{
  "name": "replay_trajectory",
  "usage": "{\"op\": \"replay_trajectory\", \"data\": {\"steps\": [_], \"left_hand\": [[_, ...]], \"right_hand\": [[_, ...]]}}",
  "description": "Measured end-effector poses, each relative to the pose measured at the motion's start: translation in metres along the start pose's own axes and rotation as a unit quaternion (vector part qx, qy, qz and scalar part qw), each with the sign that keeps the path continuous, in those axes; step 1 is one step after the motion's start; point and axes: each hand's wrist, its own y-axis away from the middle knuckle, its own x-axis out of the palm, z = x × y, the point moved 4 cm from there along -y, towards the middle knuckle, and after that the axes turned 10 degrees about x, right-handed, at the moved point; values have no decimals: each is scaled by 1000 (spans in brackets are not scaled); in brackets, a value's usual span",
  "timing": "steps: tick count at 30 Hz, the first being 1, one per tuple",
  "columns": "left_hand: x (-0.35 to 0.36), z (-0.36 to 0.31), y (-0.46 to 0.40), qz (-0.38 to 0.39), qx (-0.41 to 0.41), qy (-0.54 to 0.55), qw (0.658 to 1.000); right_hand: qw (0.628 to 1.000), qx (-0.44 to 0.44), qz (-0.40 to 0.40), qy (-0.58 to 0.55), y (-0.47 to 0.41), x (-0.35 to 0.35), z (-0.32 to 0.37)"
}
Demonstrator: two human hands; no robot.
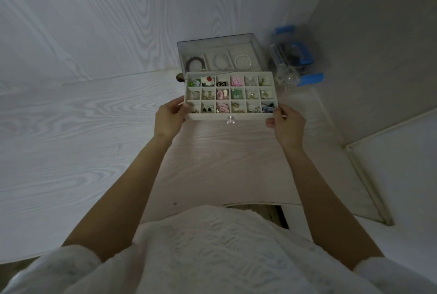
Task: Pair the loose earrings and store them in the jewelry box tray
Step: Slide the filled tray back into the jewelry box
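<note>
While your left hand (169, 114) and right hand (287, 123) are clamping the two near corners of the jewelry box tray (230, 117), thumbs on the rim and fingers curled beneath, you are holding it just in front of the clear jewelry box (218, 41) at the back of the desk (224, 163). Paired earrings (222, 95) are sitting loose in nearly every compartment, so the job now looks like sliding the tray home. You are best keeping it level and square to the box front; any tilt would likely send the small pieces over the low dividers. The crystal knob (231, 120) is facing you, away from the box, which suits a straight push. Right of the box, a clear container with blue clasps (295, 57) is crowding the tray's far right corner, and the wall is closing in beyond it. Left of the box, a small brass knob (179, 77) is lying just beside the tray's far left corner. Nearer you than the box, open desk is giving you room to draw back and realign.
</note>
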Motion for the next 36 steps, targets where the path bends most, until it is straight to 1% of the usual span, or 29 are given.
{"op": "replay_trajectory", "data": {"steps": [3,7,11,13,18,23,27,30,36], "left_hand": [[5,2,-2,-3,-14,4,1000],[13,4,-2,8,-18,-7,1000],[11,5,-4,8,-10,-39,999],[9,5,-3,9,-21,-27,999],[18,7,11,41,-39,5,998],[12,8,14,21,-62,40,997],[12,3,13,18,-54,50,997],[18,-1,12,10,-41,35,999],[24,-6,9,-4,-24,18,1000]], "right_hand": [[1000,4,1,18,-11,3,-2],[999,31,11,32,-32,6,-4],[997,8,17,73,-31,9,-9],[997,2,13,79,-29,9,-8],[994,-2,-7,110,-36,3,-5],[993,-17,8,115,-32,3,-1],[998,20,12,65,-41,2,2],[994,14,8,105,-50,3,10],[994,24,0,110,-57,1,11]]}}
